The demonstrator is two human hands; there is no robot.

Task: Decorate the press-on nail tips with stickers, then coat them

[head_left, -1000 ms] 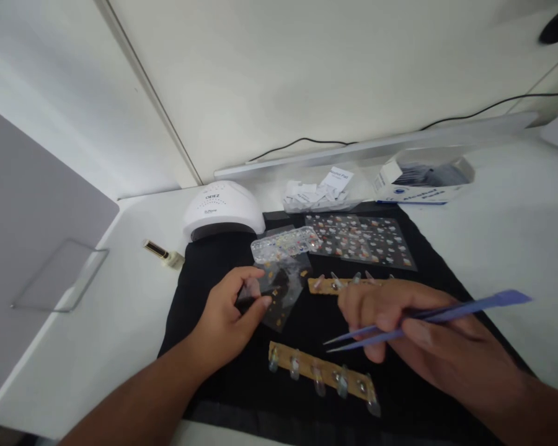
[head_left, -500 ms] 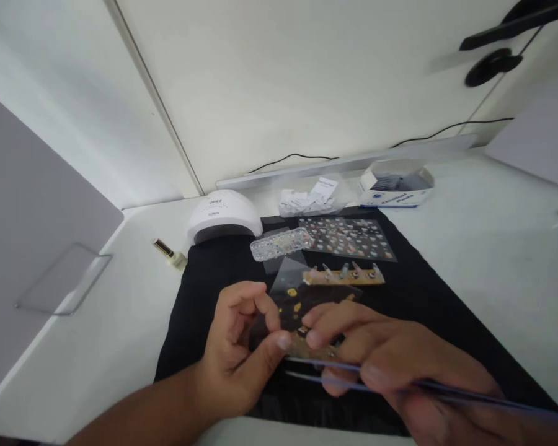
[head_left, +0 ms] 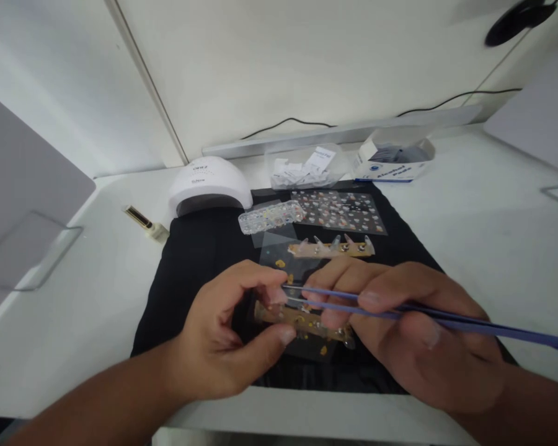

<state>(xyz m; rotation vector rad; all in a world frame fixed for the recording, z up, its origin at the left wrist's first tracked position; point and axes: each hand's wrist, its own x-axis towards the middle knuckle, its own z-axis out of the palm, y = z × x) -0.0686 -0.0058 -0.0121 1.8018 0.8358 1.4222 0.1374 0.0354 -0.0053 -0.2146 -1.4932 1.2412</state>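
My right hand (head_left: 400,328) holds purple tweezers (head_left: 367,303), whose two slightly parted metal tips point left at my left fingertips. My left hand (head_left: 235,328) is open, thumb apart from the curled fingers, over the left end of a wooden strip (head_left: 297,319). This strip lies close to me with a clear nail tip (head_left: 348,339) at its right end; the hands partly cover it. Beneath it, a clear sheet (head_left: 272,248) carries gold pieces (head_left: 323,350). Whether the tweezers grip anything small, I cannot make out.
Beyond the hands, a second wooden strip (head_left: 330,250) bears several nail tips. Farther back on the black cloth (head_left: 199,248) are a rhinestone case (head_left: 272,217) and a sticker sheet (head_left: 341,212). A white nail lamp (head_left: 209,183), bottle (head_left: 155,231), plastic tub (head_left: 304,170) and alcohol-pad box (head_left: 393,162) stand around.
My right hand has raised the tweezers, bringing the tips to my left fingertips. My left thumb and fingers have spread away from the near strip. The view has shifted slightly.
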